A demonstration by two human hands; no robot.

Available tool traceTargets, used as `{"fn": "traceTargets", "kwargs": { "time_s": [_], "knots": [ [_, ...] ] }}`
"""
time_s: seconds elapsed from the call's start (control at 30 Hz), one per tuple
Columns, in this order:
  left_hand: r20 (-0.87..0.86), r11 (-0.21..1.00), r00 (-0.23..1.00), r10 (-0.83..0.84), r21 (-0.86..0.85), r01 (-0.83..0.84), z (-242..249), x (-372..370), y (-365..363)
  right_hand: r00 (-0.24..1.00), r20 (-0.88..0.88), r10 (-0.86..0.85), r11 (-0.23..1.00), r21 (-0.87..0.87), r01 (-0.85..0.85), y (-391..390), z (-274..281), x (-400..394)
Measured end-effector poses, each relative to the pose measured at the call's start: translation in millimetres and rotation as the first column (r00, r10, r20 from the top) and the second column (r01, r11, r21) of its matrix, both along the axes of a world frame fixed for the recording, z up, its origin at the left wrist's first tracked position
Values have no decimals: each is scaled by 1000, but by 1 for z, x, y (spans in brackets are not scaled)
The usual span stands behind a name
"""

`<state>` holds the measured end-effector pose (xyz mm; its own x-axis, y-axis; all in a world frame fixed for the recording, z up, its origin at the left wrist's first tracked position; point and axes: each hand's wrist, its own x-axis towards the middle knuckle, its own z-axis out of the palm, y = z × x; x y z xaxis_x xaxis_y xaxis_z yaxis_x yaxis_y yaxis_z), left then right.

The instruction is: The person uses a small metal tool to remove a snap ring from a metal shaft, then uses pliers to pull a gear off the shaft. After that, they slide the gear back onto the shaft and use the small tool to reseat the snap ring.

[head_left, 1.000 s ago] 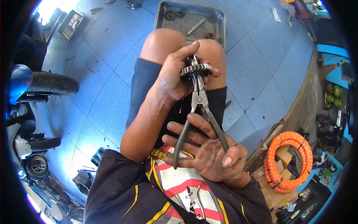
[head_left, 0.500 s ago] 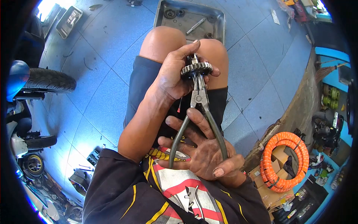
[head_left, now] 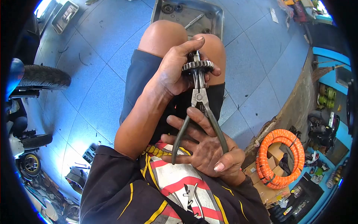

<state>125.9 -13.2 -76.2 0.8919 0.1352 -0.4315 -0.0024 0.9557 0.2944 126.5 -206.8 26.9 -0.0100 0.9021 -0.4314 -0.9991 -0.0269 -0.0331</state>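
My left hand (head_left: 174, 69) is closed around a gear shaft, its thumb over the upper end. A dark toothed gear (head_left: 198, 66) sits on the shaft between thumb and fingers. Long-nosed pliers, seemingly circlip pliers (head_left: 199, 98), reach up with their tips at the underside of the gear; the exact contact is hidden. My right hand (head_left: 209, 151) lies palm up with fingers spread, and the pliers' parted handles rest across it. One handle crosses the outer fingers, the other runs between index finger and thumb.
Beyond my knees, a metal tray (head_left: 222, 26) holds gears, small rings and a shaft-like rod (head_left: 194, 21). An orange coiled hose (head_left: 263, 158) lies on cardboard at right. Motorcycle tyres (head_left: 44, 76) stand at left. A smaller tray (head_left: 57, 28) is on the tiled floor.
The view has shifted slightly. My right thumb has moved a little against the pliers, and the handles look marginally closer together. My left hand keeps its grip on the gear shaft.
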Motion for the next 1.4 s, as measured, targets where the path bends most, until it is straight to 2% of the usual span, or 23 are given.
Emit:
{"fn": "traceTargets", "kwargs": {
  "time_s": [0.2, 0.5, 0.77, 0.97, 1.4],
  "knots": [
    [-7, 1000, 1000, -3, 6, 3, -1, 1, 1, 1000, -28, 14, 1000, -18, -15, 3, 1, 1],
    [33, 1000, 999, 0, 0, 0, 1, -2, 1, 992, -93, -90, 996, -13, 90, -3, 0, -2],
    [74, 1000, 997, -15, -20, 17, -5, -3, 0, 997, -72, -24, 999, -27, 23, 3, 4, -5],
    [70, 999, 998, 1, -45, 2, -5, -3, -1, 999, -31, -43, 999, 27, 44, 5, -3, -15],
    [101, 998, 995, 10, -57, -5, -7, -2, 2, 1000, -17, -21, 1000, -7, 21, 6, 1, -10]
  ]
}}
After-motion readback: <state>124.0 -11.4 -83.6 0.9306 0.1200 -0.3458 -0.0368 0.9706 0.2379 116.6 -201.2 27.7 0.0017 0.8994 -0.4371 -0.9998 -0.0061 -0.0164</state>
